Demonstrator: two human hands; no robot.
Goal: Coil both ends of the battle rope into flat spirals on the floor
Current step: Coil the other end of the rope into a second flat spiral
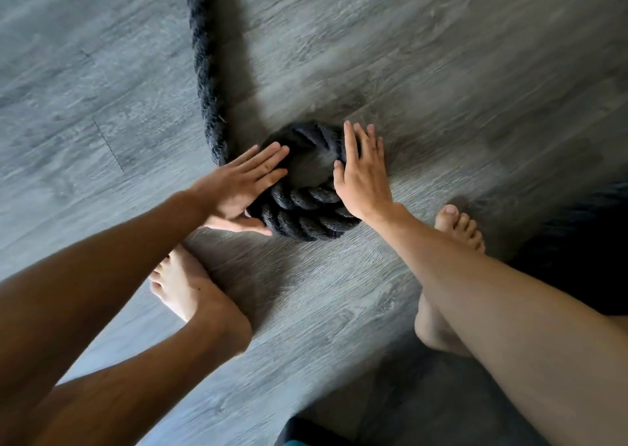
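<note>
A thick black battle rope point(204, 58) runs from the top of the view down the grey floor and curls into a small tight coil point(306, 207) in the middle. My left hand point(238, 184) lies flat with straight fingers on the coil's left side, thumb low against its outer edge. My right hand point(362, 170) rests with straight, spread fingers on the coil's right side. The centre of the coil is blurred and partly hidden between my hands.
Grey wood-look floor point(441, 72) spreads all around. My bare left foot point(180, 286) and right foot point(458, 228) stand just in front of the coil. A dark blurred mass point(584, 235) lies at the right edge.
</note>
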